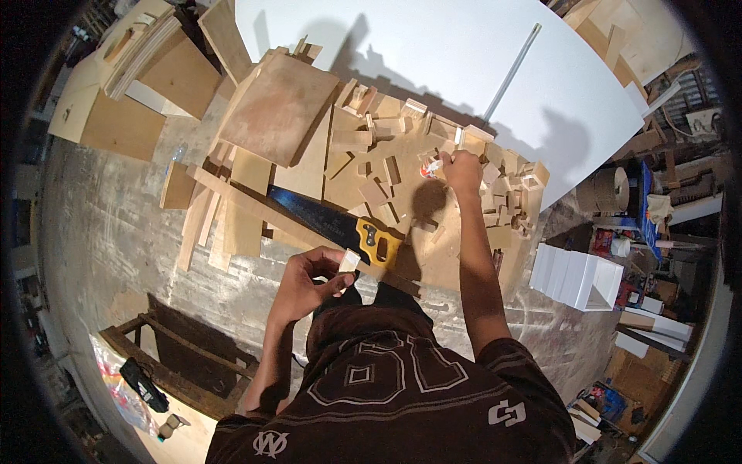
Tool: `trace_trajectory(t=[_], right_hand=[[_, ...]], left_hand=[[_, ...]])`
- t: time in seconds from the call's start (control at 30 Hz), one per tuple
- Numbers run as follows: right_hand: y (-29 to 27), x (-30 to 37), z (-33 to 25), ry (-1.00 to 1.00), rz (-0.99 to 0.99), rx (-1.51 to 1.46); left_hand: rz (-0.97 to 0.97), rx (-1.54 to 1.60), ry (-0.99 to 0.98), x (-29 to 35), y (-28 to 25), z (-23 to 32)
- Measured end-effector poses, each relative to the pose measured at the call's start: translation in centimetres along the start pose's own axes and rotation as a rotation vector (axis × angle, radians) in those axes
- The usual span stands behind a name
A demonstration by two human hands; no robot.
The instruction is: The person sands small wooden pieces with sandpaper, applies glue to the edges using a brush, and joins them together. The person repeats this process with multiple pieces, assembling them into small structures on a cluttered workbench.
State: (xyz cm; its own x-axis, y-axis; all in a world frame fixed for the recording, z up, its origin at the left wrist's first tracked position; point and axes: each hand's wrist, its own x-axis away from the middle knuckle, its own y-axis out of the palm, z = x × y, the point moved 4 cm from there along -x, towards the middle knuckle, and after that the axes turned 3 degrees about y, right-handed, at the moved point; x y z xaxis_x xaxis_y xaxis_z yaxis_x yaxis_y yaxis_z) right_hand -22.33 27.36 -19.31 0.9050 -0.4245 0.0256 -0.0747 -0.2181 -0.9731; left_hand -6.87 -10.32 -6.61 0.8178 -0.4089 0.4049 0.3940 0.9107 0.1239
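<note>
My left hand (303,284) is closed on a small pale wood block (349,261), held between thumb and fingers in front of my body. My right hand (462,172) is stretched out over the board, its fingers closed at a small white-and-red container (431,167), whose kind I cannot make out; part of it is behind the fingers. Many small wood offcuts (376,192) lie scattered around that hand on the brown board (340,185). A handsaw (379,241) with a yellow-and-black handle lies just beyond my left hand, its dark blade pointing up and left.
Plywood sheets (278,108) are stacked at the left of the board, with long wood strips (202,209) beside them. A large white panel (433,46) stands behind, with a metal bar (512,73) against it. A white box (576,278) sits on the concrete floor at right.
</note>
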Motion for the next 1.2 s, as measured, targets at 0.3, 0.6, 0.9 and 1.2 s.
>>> trace_trajectory(t=[0.3,0.6,0.9,1.2], right_hand=[[0.9,-0.5,-0.3,-0.086,-0.004,0.050],[0.0,1.6,-0.5,-0.300,0.328,0.150],[-2.2,19.0,1.6,0.036,-0.851,-1.344],[1.7,26.5,5.9,0.144,-0.718,-1.579]], left_hand=[[-0.014,-0.002,-0.023,0.2,1.1,-0.3],[-0.046,0.053,-0.025,0.1,2.3,-1.0],[-0.174,0.452,-0.092,-5.4,9.2,-6.5],[-0.057,0.462,0.065,-8.3,14.5,-14.5]])
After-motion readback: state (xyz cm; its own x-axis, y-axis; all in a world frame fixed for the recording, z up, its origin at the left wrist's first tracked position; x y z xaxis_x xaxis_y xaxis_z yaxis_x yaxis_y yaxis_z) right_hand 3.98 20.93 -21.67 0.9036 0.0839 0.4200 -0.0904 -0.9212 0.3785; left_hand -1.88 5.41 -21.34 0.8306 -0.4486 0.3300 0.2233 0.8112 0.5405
